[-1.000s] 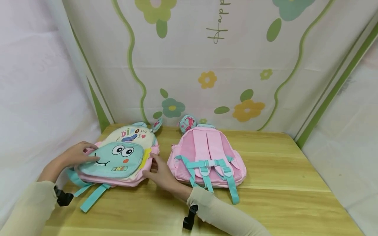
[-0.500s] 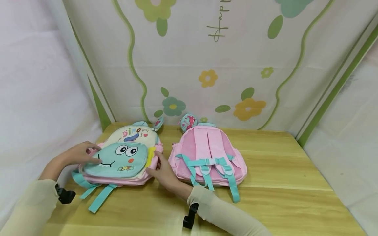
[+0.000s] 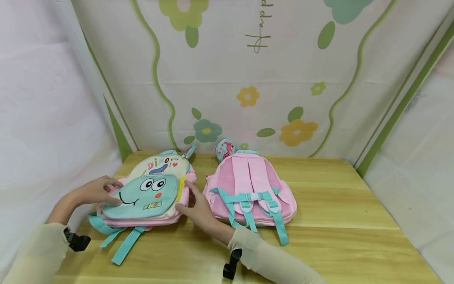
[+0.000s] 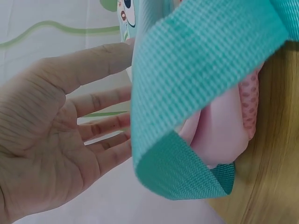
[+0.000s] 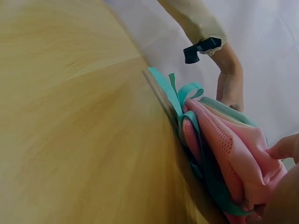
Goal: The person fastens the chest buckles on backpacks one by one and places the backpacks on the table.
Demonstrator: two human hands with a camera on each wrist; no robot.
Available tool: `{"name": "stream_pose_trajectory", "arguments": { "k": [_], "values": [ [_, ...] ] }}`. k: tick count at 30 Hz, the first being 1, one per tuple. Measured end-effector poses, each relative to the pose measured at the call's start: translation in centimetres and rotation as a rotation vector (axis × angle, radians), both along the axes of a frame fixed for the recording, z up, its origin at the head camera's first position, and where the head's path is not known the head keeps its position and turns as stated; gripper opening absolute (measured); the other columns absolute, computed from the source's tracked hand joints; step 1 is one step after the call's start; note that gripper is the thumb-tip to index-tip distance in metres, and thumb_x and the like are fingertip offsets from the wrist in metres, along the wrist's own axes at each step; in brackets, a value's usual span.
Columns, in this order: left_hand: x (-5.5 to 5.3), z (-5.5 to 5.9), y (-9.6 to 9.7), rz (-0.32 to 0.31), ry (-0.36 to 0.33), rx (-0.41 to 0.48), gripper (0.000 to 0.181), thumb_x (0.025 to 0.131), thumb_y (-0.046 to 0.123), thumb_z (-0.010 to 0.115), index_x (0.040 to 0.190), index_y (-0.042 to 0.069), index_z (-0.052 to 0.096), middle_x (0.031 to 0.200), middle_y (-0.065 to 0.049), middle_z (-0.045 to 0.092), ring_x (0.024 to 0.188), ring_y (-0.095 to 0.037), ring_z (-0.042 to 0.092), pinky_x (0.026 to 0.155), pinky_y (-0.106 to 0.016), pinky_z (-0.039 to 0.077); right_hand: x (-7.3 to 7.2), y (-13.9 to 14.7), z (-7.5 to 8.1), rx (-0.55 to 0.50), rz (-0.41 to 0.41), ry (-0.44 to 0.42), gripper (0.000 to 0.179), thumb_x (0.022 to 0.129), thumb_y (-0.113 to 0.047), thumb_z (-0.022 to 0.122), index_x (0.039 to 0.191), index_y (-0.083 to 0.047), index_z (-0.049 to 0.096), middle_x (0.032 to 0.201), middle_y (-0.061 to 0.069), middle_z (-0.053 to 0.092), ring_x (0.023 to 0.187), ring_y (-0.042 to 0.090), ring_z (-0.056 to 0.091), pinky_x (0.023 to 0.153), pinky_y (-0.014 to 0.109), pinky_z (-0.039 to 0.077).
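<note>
A child's pink backpack with a mint dinosaur-face pocket (image 3: 149,201) lies front up on the table's left. My left hand (image 3: 93,192) touches its left side, thumb on the pocket. The left wrist view shows that hand's (image 4: 51,130) fingers fairly straight, their tips hidden behind a teal strap (image 4: 191,70). At the right side, my right hand (image 3: 201,213) grips the pink edge between thumb and fingers. The right wrist view shows the thumb (image 5: 284,147) denting the pink side fabric (image 5: 247,154).
A second pink backpack (image 3: 252,173) lies straps up just right of my right hand, its teal chest strap buckled. A small round pouch (image 3: 225,149) sits at its top. Both bags rest on a wooden table (image 3: 340,232) before a flower-printed cloth (image 3: 276,79).
The dinosaur backpack has shifted slightly right, closer to the second backpack, with both hands staying on it. The second backpack has not moved.
</note>
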State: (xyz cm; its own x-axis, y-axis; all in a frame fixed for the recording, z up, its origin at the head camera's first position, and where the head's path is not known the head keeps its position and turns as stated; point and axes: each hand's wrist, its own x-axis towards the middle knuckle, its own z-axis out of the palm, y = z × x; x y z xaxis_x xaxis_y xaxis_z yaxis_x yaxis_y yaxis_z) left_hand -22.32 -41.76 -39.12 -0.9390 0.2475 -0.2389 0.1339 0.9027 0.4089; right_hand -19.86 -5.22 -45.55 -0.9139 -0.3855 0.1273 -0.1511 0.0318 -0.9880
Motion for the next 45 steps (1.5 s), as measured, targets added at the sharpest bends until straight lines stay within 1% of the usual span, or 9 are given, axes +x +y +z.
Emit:
{"name": "stream_pose_trajectory", "arguments": {
  "k": [5,9,14,17,24,30,34,40,45],
  "values": [
    [0.2,0.1,-0.2,0.009,-0.061,0.041,0.075,0.083,0.037,0.083,0.139,-0.005,0.055,0.135,-0.036,0.048,0.115,-0.049,0.055,0.088,-0.058,0.054,-0.2,0.4,0.6,-0.042,0.015,0.053,0.077,0.091,-0.011,0.073,0.158,-0.012,0.036,0.146,0.014,0.056,0.127,0.025,0.057,0.108,0.038,0.048],
    [0.5,0.3,-0.2,-0.004,-0.116,0.088,0.079,0.083,0.034,0.083,0.143,-0.004,0.050,0.139,-0.036,0.043,0.118,-0.050,0.054,0.088,-0.058,0.054,-0.6,0.8,1.2,-0.067,0.031,0.089,0.078,0.092,-0.010,0.073,0.159,-0.010,0.034,0.148,0.015,0.054,0.133,0.029,0.054,0.112,0.041,0.045],
    [0.7,0.3,0.0,-0.035,-0.178,0.146,0.084,0.083,0.031,0.083,0.148,-0.005,0.043,0.141,-0.036,0.041,0.121,-0.048,0.052,0.087,-0.053,0.055,-1.0,1.8,1.8,-0.073,0.060,0.119,0.078,0.094,-0.010,0.072,0.160,-0.007,0.030,0.155,0.015,0.048,0.141,0.029,0.049,0.116,0.042,0.042],
    [0.8,0.4,0.3,-0.052,-0.184,0.175,0.084,0.083,0.029,0.083,0.148,-0.006,0.043,0.141,-0.035,0.040,0.121,-0.046,0.051,0.087,-0.049,0.055,-1.3,2.4,2.2,-0.049,0.071,0.130,0.079,0.094,-0.011,0.072,0.160,-0.009,0.030,0.156,0.012,0.047,0.142,0.026,0.049,0.116,0.040,0.042],
    [0.9,0.4,1.3,-0.068,-0.194,0.223,0.081,0.082,0.025,0.084,0.147,-0.006,0.046,0.140,-0.031,0.040,0.120,-0.041,0.052,0.084,-0.038,0.052,-2.0,3.4,3.5,-0.058,0.130,0.128,0.080,0.094,-0.010,0.071,0.161,-0.009,0.028,0.155,0.013,0.048,0.139,0.027,0.050,0.116,0.039,0.042],
    [0.8,0.4,2.4,-0.077,-0.214,0.263,0.082,0.082,0.025,0.084,0.148,-0.004,0.046,0.144,-0.033,0.038,0.122,-0.041,0.051,0.084,-0.037,0.051,-2.9,4.5,4.9,-0.010,0.134,0.162,0.078,0.094,-0.014,0.071,0.160,-0.010,0.030,0.158,0.009,0.046,0.142,0.024,0.048,0.118,0.044,0.039],
    [0.5,0.2,2.8,-0.078,-0.238,0.297,0.084,0.082,0.025,0.083,0.150,-0.003,0.043,0.146,-0.032,0.037,0.124,-0.041,0.049,0.085,-0.039,0.052,-3.6,4.9,5.7,-0.016,0.156,0.166,0.078,0.094,-0.013,0.071,0.160,-0.010,0.031,0.157,0.011,0.047,0.138,0.027,0.050,0.116,0.048,0.041],
    [0.3,-0.5,3.4,-0.090,-0.240,0.383,0.087,0.082,0.023,0.083,0.152,-0.003,0.039,0.147,-0.031,0.039,0.126,-0.040,0.047,0.086,-0.039,0.052,-4.2,5.2,7.5,-0.015,0.174,0.183,0.078,0.092,-0.010,0.072,0.159,-0.010,0.033,0.157,0.010,0.046,0.139,0.026,0.049,0.117,0.043,0.041],
    [0.3,-1.1,3.8,-0.114,-0.219,0.430,0.083,0.084,0.021,0.080,0.153,-0.002,0.040,0.147,-0.029,0.043,0.127,-0.037,0.049,0.087,-0.038,0.052,-4.6,5.5,8.5,0.023,0.185,0.211,0.081,0.091,-0.013,0.076,0.160,-0.014,0.033,0.158,0.006,0.044,0.140,0.025,0.049,0.116,0.040,0.043]
  ]
}}
